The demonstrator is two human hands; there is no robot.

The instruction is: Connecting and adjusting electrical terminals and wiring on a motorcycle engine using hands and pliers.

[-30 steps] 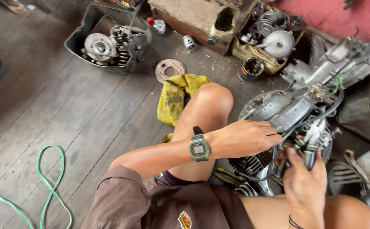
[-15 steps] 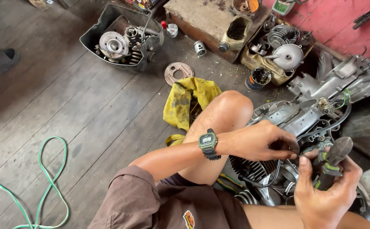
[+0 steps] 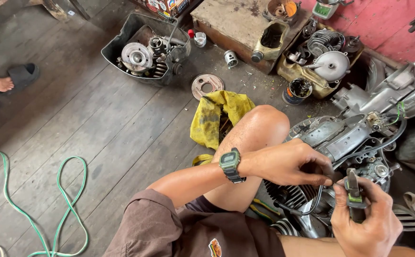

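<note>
The right hand [image 3: 366,221] grips stiff green-handled pliers [image 3: 353,194]; the left hand [image 3: 288,162] pinches a thin black cable [image 3: 312,207]. The cable looks light, springy and probably oily, best held near its end by the engine [image 3: 340,138].

The single head-worn camera is looking steeply down from just above the seated person's lap, facing forward over a bent knee [image 3: 259,128]. It is sitting close to both hands, while the wooden floor [image 3: 88,123] and parts bin [image 3: 122,35] are lying farther off.
</note>
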